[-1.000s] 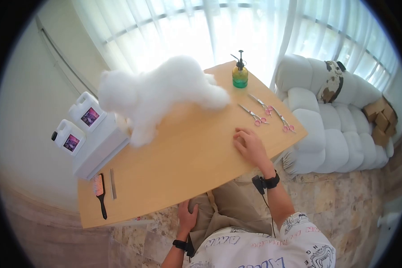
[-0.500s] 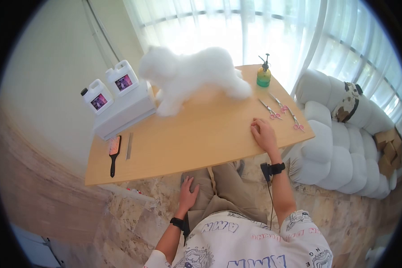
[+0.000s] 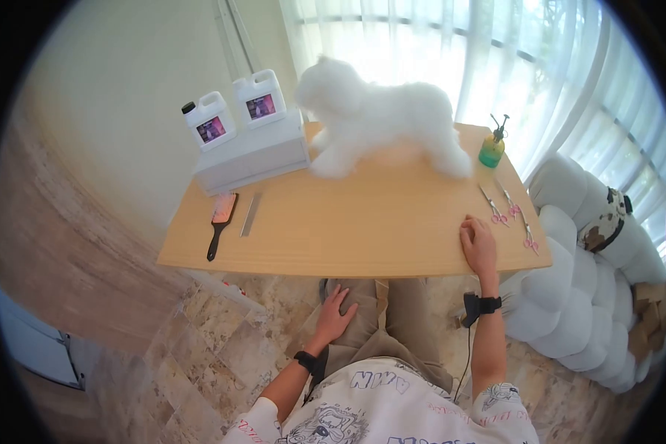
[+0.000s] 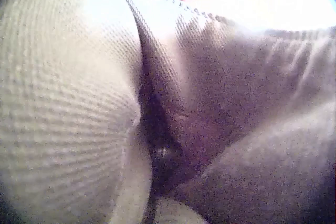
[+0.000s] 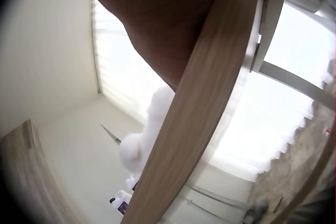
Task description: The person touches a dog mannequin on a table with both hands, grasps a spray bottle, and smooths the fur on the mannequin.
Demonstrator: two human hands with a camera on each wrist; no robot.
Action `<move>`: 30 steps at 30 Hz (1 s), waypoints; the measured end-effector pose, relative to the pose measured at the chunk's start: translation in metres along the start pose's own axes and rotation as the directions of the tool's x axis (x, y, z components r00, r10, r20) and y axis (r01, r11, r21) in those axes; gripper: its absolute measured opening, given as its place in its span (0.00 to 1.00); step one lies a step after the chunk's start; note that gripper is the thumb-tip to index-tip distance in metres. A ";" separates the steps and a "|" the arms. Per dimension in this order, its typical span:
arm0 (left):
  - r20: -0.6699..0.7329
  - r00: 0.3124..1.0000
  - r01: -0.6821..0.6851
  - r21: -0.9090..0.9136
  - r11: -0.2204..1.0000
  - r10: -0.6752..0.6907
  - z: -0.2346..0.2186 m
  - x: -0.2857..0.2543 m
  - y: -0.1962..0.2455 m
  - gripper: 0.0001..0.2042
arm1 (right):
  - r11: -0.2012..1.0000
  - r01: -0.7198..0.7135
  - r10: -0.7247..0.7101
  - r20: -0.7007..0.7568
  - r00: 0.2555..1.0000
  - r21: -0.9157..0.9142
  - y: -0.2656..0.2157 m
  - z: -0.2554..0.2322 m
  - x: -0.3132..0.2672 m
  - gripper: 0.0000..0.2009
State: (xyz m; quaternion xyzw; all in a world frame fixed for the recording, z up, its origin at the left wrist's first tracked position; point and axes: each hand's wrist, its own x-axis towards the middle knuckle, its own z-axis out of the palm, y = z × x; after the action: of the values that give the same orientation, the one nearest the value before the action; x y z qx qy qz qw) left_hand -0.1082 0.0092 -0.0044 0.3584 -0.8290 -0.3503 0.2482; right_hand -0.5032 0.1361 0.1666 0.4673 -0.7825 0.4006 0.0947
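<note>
My right hand (image 3: 479,244) rests on the near right part of the wooden table (image 3: 362,222), fingers loosely bent and holding nothing. Just beyond it lie three pairs of scissors with pink finger rings: one (image 3: 494,205), another (image 3: 508,200) and a third (image 3: 527,233). With fingers spread, my left hand (image 3: 336,318) lies on the thigh of the brown trousers (image 3: 414,318). Cloth fills most of the left wrist view. A fluffy white dog model (image 3: 392,111) stands at the back of the table. In the right wrist view, the hand (image 5: 163,19) is by the table edge (image 5: 189,103).
Two white jugs (image 3: 212,129) (image 3: 260,103) stand on a white box (image 3: 251,164) at the left. Before it lie a black-handled brush (image 3: 222,216) and a flat metal comb (image 3: 250,214). A yellow-green spray bottle (image 3: 491,152) stands at the back right, near a white sofa (image 3: 570,274).
The head view has swung left, so the table and everything on it sit further right and more level. Both hands stay in place, the right on the table, the left on the thigh.
</note>
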 end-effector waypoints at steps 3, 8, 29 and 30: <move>0.006 1.000 0.014 0.015 1.000 -0.014 -0.002 0.001 0.000 0.31 | 1.000 -0.008 0.008 0.012 1.000 0.019 -0.004 0.001 0.002 0.07; 0.064 0.997 0.037 0.023 0.999 -0.038 -0.015 0.007 -0.006 0.34 | 0.998 -0.056 0.056 0.019 0.998 0.020 -0.008 0.003 0.004 0.06; 0.101 0.924 -0.345 -0.193 0.919 0.368 -0.055 0.307 0.119 0.14 | 0.985 0.171 -0.166 -0.192 0.967 0.009 0.000 0.096 0.212 0.33; 0.072 0.888 -0.443 -0.126 0.887 0.454 -0.052 0.307 0.115 0.11 | 0.988 0.151 -0.147 -0.164 0.975 0.010 0.004 0.102 0.210 0.37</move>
State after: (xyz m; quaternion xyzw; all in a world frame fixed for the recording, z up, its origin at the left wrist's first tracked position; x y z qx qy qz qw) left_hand -0.3123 -0.1905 0.1649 0.1255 -0.8809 -0.3443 0.2996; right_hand -0.5978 -0.0737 0.2068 0.4914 -0.7302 0.4381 0.1828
